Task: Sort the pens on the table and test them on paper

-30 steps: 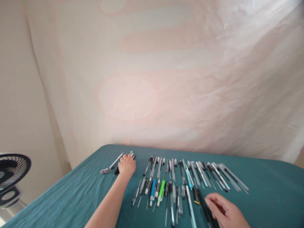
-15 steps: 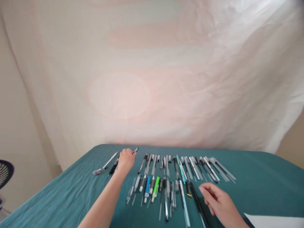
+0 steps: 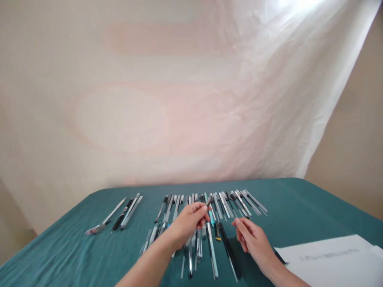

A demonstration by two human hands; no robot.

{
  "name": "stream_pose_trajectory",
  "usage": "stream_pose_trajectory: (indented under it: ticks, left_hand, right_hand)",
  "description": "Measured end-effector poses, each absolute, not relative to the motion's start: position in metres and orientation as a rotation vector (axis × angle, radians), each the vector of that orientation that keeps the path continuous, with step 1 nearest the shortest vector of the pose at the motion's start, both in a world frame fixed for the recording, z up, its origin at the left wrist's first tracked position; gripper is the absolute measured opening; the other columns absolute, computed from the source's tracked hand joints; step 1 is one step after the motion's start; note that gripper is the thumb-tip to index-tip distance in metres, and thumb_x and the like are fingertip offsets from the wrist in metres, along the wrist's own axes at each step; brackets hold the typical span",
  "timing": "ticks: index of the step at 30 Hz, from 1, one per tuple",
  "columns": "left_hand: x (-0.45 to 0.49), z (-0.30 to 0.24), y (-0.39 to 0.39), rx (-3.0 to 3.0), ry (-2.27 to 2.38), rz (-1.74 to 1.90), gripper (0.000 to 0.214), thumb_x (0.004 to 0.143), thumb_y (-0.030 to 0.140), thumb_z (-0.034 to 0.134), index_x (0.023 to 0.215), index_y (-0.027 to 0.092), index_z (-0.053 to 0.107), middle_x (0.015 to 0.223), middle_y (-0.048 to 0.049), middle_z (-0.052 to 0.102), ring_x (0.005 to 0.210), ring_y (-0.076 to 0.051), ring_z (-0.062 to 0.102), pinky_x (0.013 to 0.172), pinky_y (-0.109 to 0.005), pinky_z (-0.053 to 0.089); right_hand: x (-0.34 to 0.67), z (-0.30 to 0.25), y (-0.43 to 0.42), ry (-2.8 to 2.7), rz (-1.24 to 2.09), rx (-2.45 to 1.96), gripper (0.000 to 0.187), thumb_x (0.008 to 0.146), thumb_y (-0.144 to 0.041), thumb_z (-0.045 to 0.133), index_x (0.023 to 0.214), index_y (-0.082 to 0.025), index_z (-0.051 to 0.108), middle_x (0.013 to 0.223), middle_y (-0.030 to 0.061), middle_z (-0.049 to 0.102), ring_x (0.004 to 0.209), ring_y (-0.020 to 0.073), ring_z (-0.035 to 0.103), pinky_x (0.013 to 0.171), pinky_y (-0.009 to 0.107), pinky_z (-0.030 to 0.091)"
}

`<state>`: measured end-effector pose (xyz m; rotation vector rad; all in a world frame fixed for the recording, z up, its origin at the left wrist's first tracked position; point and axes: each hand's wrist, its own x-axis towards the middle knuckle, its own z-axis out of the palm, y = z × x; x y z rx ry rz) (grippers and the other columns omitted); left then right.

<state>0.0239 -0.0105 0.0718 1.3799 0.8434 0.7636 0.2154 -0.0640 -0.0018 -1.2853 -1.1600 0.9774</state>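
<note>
tablecloth (image 3: 74, 239): matt cloth | pens (image 3: 212, 252): smooth, glossy plastic | sheet (image 3: 332, 268): matt paper

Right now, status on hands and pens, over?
Left hand: pinching slim pen. Right hand: near black pen, no held item visible. Obstruction: left hand hides part of near pen row.

One head view, low above the table (image 3: 72, 243), forward toward the backdrop (image 3: 191, 119)

The left grip (image 3: 189, 220) holds a dark pen (image 3: 208, 201) above rows of pens (image 3: 211, 251) on the green surface (image 3: 72, 255); the right grip (image 3: 253, 240) is nearby, left of paper (image 3: 332, 261).
</note>
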Motion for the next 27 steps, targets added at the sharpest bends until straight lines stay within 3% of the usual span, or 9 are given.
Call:
stream_pose_trajectory:
  ticks: [5, 9, 15, 19, 22, 27]
  left_hand:
    - [0.078, 0.043, -0.044, 0.962, 0.759, 0.629, 0.028, 0.068, 0.038, 0.058, 0.077, 0.012, 0.052, 0.061, 0.0015, 0.051, 0.048, -0.004, 0.041, 0.044, -0.017, 0.025]
    - [0.093, 0.025, -0.055, 0.848, 0.730, 0.671, 0.028, 0.066, 0.038, 0.061, 0.075, 0.014, 0.049, 0.059, 0.0017, 0.051, 0.045, -0.005, 0.041, 0.042, -0.018, 0.026]
    - [0.089, 0.022, -0.064, 0.787, 0.708, 0.586, 0.040, 0.068, 0.053, 0.054, 0.078, 0.015, 0.046, 0.051, 0.0049, 0.047, 0.034, -0.001, 0.027, 0.037, -0.018, 0.009]
    - [0.087, 0.024, -0.068, 0.774, 0.704, 0.497, 0.043, 0.070, 0.061, 0.046, 0.078, 0.019, 0.042, 0.045, 0.0107, 0.034, 0.030, 0.000, 0.016, 0.037, -0.019, 0.003]
    - [0.088, 0.023, -0.070, 0.811, 0.716, 0.492, 0.045, 0.069, 0.066, 0.040, 0.074, 0.021, 0.036, 0.044, 0.0124, 0.028, 0.029, 0.000, 0.012, 0.037, -0.020, 0.000]
    - [0.088, 0.023, -0.070, 0.862, 0.757, 0.493, 0.044, 0.068, 0.066, 0.042, 0.074, 0.024, 0.030, 0.046, 0.0127, 0.029, 0.028, -0.001, 0.014, 0.035, -0.018, 0.002]
  right_hand:
    - [0.218, 0.002, -0.066, -1.139, 0.974, -1.191, 0.040, 0.078, -0.053, 0.044, 0.078, -0.016, 0.058, 0.049, -0.0064, 0.043, 0.035, 0.0063, 0.034, 0.036, 0.019, 0.026]
    - [0.221, 0.004, -0.066, -1.164, 0.941, -1.242, 0.036, 0.077, -0.049, 0.050, 0.072, -0.014, 0.061, 0.049, -0.0038, 0.047, 0.046, 0.0103, 0.044, 0.043, 0.019, 0.032]
    - [0.218, 0.006, -0.068, -1.205, 1.012, -1.239, 0.036, 0.077, -0.047, 0.050, 0.070, -0.014, 0.062, 0.058, -0.0005, 0.054, 0.051, 0.0112, 0.048, 0.047, 0.020, 0.038]
    - [0.213, 0.013, -0.071, -1.287, 1.013, -1.221, 0.037, 0.077, -0.047, 0.050, 0.065, -0.014, 0.061, 0.047, -0.0038, 0.048, 0.045, 0.0095, 0.043, 0.045, 0.020, 0.034]
    - [0.211, 0.019, -0.073, -1.336, 0.997, -1.225, 0.038, 0.077, -0.047, 0.049, 0.059, -0.015, 0.057, 0.042, -0.0055, 0.042, 0.041, 0.0086, 0.039, 0.043, 0.020, 0.030]
    - [0.213, 0.016, -0.072, -1.325, 0.970, -1.244, 0.036, 0.078, -0.044, 0.050, 0.058, -0.015, 0.056, 0.043, -0.0055, 0.042, 0.043, 0.0085, 0.038, 0.044, 0.020, 0.029]
